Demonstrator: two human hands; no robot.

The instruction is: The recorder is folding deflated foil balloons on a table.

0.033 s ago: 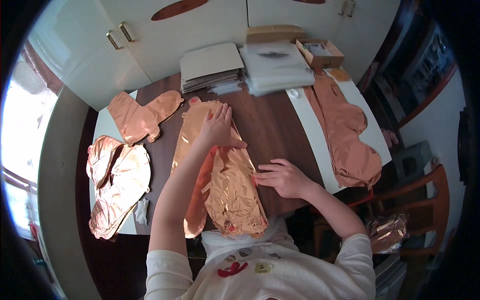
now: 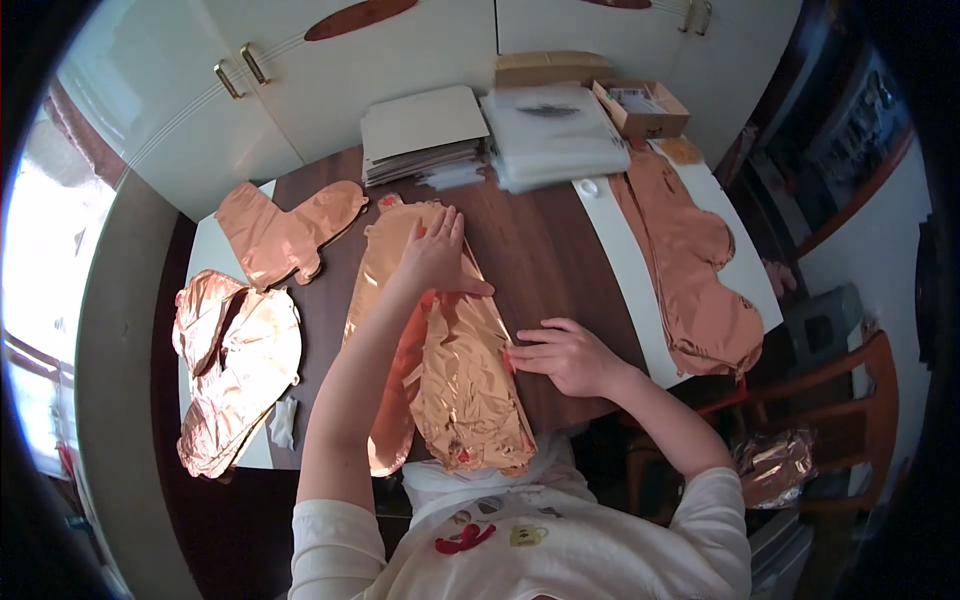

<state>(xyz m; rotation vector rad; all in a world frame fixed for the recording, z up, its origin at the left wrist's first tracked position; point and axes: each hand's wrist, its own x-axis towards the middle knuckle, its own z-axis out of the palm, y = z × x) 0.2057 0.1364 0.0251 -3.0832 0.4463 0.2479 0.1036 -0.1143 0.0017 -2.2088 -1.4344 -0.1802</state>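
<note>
In front of me lies a folded, flat rose-gold foil balloon, its lower end wrinkled and hanging over the table's near edge. My left hand rests on its upper part, fingers stretched forward and thumb out to the right. My right hand is at the balloon's right edge, fingers extended and their tips touching the foil. Two more uninflated foil balloons are on the left: a smooth one farther back and a shiny, creased one nearer me. A stack of flat foil balloons lies at the right.
At the table's back stand a pile of grey cards, a stack of clear plastic bags and a small open cardboard box. A white roll and a crumpled tissue lie on the table. A wooden chair stands right.
</note>
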